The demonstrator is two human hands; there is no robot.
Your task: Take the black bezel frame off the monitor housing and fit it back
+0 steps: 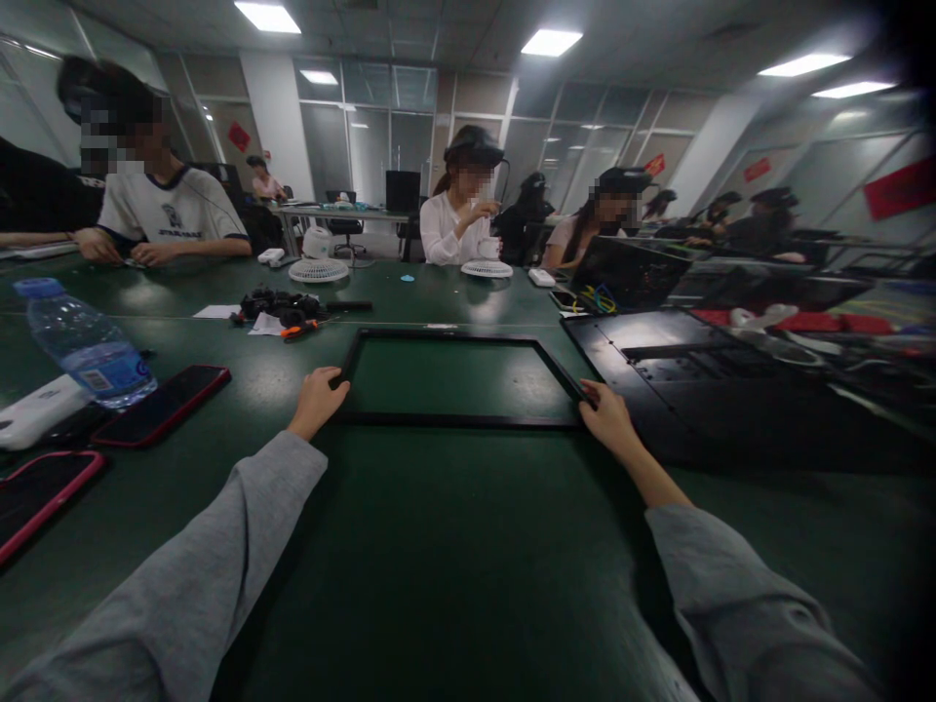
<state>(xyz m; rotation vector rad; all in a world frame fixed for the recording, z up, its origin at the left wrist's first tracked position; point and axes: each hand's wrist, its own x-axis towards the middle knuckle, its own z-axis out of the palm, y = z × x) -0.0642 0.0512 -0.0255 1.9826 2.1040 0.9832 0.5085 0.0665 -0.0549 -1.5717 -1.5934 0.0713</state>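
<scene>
bright ceiling panels — dark right edge

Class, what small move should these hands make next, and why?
Perhaps ease the black frame slightly left: the left hand and right hand hold its opposite sides, and the right one sits close beside the large black panel.

On my feed I see one slim, black, rectangular frame, its four narrow bars joined at the corners around a wide opening. It is longer from side to side than from front to back. I find it roughly level at the dark green, smooth tabletop, whose surface shows through; I cannot tell whether every bar touches down.
</scene>
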